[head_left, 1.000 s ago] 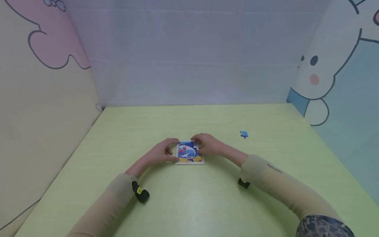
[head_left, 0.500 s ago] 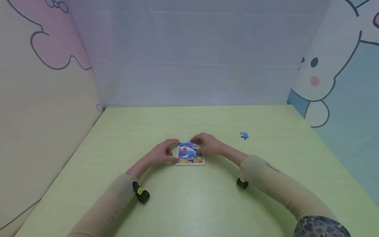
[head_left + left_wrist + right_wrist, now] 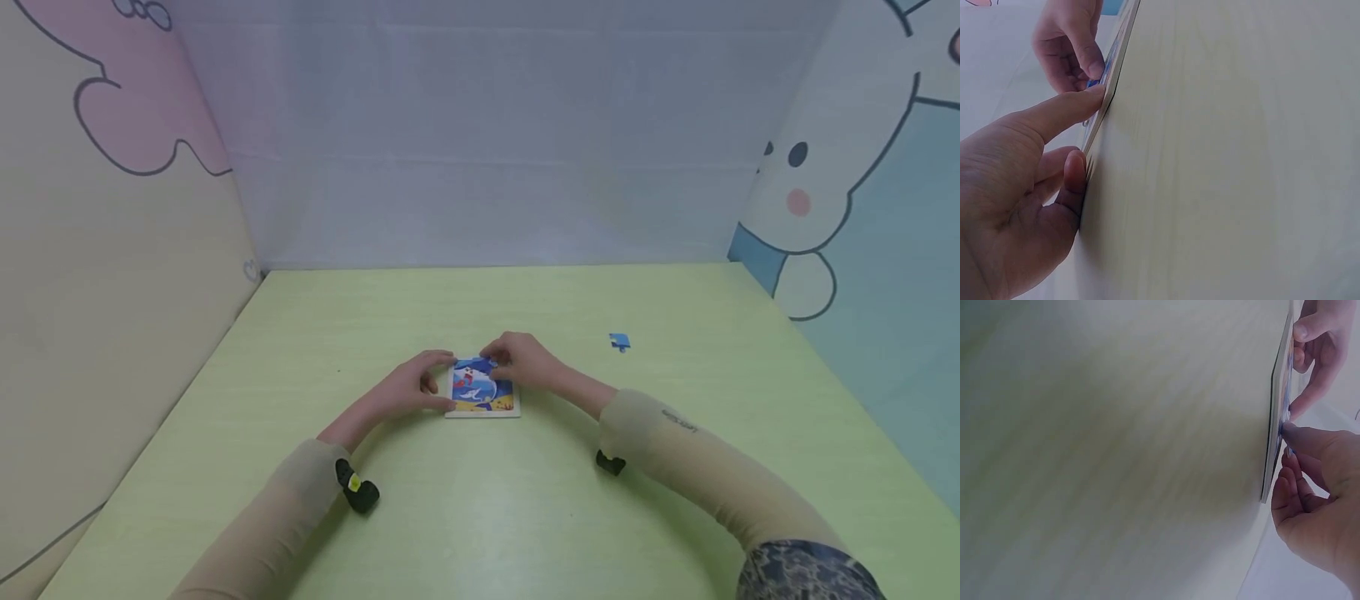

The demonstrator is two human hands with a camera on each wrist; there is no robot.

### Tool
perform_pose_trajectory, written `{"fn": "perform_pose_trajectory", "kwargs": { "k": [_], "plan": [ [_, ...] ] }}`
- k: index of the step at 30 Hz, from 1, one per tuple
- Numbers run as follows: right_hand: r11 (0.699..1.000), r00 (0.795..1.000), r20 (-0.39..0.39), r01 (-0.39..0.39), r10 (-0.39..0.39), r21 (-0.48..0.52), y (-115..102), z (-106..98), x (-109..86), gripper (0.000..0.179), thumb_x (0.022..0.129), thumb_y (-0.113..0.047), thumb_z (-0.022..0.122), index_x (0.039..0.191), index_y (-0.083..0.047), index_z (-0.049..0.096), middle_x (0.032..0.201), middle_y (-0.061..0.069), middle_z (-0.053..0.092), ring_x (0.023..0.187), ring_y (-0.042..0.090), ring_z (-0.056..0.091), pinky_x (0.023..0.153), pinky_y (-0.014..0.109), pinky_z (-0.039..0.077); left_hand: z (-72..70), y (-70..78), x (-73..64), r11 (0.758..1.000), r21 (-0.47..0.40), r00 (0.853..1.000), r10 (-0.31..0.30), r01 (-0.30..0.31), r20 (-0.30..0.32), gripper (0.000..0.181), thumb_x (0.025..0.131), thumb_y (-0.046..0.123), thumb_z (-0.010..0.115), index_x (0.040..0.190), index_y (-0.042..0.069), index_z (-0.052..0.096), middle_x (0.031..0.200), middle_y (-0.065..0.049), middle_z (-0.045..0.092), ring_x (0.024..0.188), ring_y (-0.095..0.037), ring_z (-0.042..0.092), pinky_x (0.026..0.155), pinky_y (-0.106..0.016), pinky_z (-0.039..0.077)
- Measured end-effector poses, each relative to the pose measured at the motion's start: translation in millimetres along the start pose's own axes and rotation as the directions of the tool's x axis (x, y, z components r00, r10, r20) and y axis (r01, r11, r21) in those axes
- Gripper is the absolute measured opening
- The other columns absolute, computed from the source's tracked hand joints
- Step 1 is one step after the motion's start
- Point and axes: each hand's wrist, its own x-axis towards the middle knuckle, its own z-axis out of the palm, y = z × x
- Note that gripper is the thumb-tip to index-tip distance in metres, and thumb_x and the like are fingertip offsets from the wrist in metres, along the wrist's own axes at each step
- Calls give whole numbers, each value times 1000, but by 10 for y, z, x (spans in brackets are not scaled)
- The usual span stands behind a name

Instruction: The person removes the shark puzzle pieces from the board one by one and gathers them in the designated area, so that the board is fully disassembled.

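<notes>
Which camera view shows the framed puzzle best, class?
The head view: the framed puzzle faces up toward that camera, its picture visible, though the right hand covers part. Both wrist views show it nearly edge-on, partly hidden.

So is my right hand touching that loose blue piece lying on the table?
Apart. The head view shows tabletop between the right hand and the loose blue piece.

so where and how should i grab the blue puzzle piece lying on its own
Pinch the loose blue puzzle piece by opposite edges of its broad body, probably best from above: it lies flat on the table with nothing over it. I'd avoid the small knob on its near edge, which is narrower.
</notes>
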Motion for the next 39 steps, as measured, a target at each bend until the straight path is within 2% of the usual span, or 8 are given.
{"fn": "perform_pose_trajectory", "kwargs": {
  "k": [8,13,22,39],
  "plan": [
    [982,994,6,106,-107,-157,-7,-25,29,34,90,-16,72,121,-4,69,107,8,71,94,17,61,83,31,50,-4,6,-3,1000,-9,1000,-6,6,3,77,81,27,82,148,15,45,151,-7,42,88,-14,54,78,-26,46],
    [971,995,-11,96,-101,-219,19,-31,14,34,90,-18,72,122,-7,69,107,7,70,96,18,59,85,32,49,17,12,-7,1000,-24,1000,7,-7,0,77,81,26,82,147,14,46,151,-8,42,88,-14,54,79,-28,46],
    [972,989,-91,91,-113,-218,180,-201,-78,34,92,-17,69,124,-7,67,110,9,68,103,23,58,92,39,48,26,1,-2,1000,-21,1000,14,-14,-3,77,80,26,82,147,13,46,154,-8,40,88,-14,54,80,-28,46],
    [955,971,-199,75,-136,-286,710,-472,-286,32,88,-12,72,119,-4,69,102,11,69,99,27,59,90,44,48,32,10,-4,1000,-15,1000,6,-7,-10,77,80,26,82,147,13,47,149,-8,44,86,-14,52,79,-28,45]
  ]
}}
